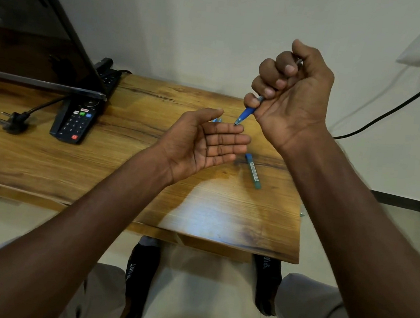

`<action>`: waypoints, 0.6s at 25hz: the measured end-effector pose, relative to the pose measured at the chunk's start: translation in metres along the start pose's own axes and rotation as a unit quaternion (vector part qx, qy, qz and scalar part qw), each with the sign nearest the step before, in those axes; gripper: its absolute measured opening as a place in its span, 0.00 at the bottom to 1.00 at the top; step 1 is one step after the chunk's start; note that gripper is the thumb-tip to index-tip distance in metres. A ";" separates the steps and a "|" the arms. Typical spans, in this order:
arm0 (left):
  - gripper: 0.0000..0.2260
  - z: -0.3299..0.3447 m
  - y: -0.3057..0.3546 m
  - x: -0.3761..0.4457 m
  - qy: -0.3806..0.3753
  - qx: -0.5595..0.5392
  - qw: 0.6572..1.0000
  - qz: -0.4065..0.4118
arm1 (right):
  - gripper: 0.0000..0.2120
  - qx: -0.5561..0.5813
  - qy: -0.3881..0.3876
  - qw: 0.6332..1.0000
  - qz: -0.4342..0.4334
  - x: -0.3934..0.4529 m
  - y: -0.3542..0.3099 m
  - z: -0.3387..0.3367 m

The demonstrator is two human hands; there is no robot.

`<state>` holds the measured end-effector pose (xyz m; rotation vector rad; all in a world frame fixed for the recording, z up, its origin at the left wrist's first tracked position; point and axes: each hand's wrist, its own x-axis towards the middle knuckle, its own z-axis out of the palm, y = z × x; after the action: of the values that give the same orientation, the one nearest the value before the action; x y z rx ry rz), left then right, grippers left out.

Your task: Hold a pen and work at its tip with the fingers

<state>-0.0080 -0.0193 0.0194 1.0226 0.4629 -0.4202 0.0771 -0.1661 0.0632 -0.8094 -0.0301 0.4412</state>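
My right hand (290,89) is raised above the wooden table (98,167) and grips a blue pen (246,113) in a fist, tip pointing down. The pen's tip touches or nearly touches the index fingertip of my left hand (205,142), which is held palm up with straight fingers just above the table. A small blue piece (218,120) peeks out behind the left fingers. A second blue-green pen part with a label (254,171) lies flat on the table below and right of the left hand.
A black remote control (75,122) lies at the left under the edge of a dark screen (34,34). A black plug (11,120) and its cable lie further left. A black cable (403,102) hangs along the white wall at right. My feet in black socks (140,281) show under the table.
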 end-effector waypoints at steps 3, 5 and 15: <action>0.21 -0.001 0.000 0.001 0.008 0.002 1.000 -0.002 | 0.25 -0.009 -0.028 0.999 -0.024 -0.005 -0.002 0.008; 0.22 -0.002 -0.001 0.002 0.015 0.007 1.000 -0.002 | 0.24 -0.032 -0.034 0.998 -0.045 -0.007 -0.002 0.010; 0.23 -0.001 -0.001 0.003 0.026 0.011 1.000 -0.002 | 0.20 -0.084 -0.053 0.994 -0.054 -0.009 0.002 0.010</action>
<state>-0.0062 -0.0189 0.0160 1.0564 0.5076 -0.4044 0.0665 -0.1613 0.0699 -0.9446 -0.2109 0.3812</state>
